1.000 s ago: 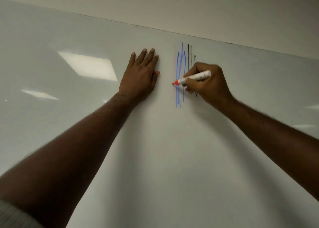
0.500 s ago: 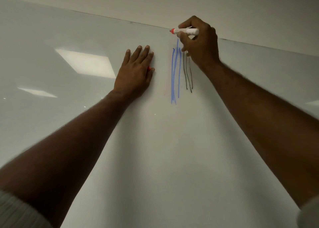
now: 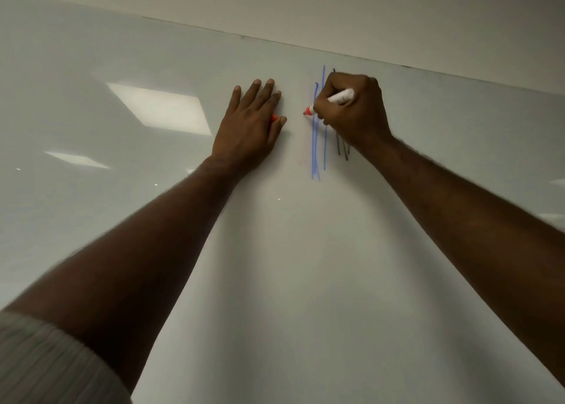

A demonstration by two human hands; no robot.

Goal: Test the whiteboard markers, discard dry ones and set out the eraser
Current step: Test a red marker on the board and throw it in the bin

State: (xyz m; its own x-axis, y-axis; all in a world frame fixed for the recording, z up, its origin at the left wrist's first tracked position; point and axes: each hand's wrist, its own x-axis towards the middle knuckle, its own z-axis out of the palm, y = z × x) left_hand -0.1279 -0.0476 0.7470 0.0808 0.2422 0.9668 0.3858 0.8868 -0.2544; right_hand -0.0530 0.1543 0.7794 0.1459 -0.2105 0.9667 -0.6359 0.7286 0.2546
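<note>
My right hand (image 3: pixel 351 110) grips a white-barrelled red marker (image 3: pixel 339 97). Its red tip (image 3: pixel 307 112) is at the whiteboard (image 3: pixel 305 266), just left of the blue test strokes (image 3: pixel 316 153). Black strokes (image 3: pixel 342 150) show below my right hand, partly hidden by it. Only a very faint reddish trace (image 3: pixel 301 161) shows left of the blue strokes. My left hand (image 3: pixel 250 128) lies flat on the board with straight fingers. Its thumb pinches a red marker cap (image 3: pixel 273 118) against the side of the hand. No eraser is in view.
The whiteboard's top edge (image 3: pixel 244 36) meets the beige wall above. Ceiling lights reflect in the board at the left (image 3: pixel 159 110). A ribbed grey sleeve (image 3: pixel 46 364) covers my left upper arm at the bottom left.
My right hand rose with the red marker to the board's top edge, then came back down to mid-height beside the blue strokes. My left hand stayed flat on the board.
</note>
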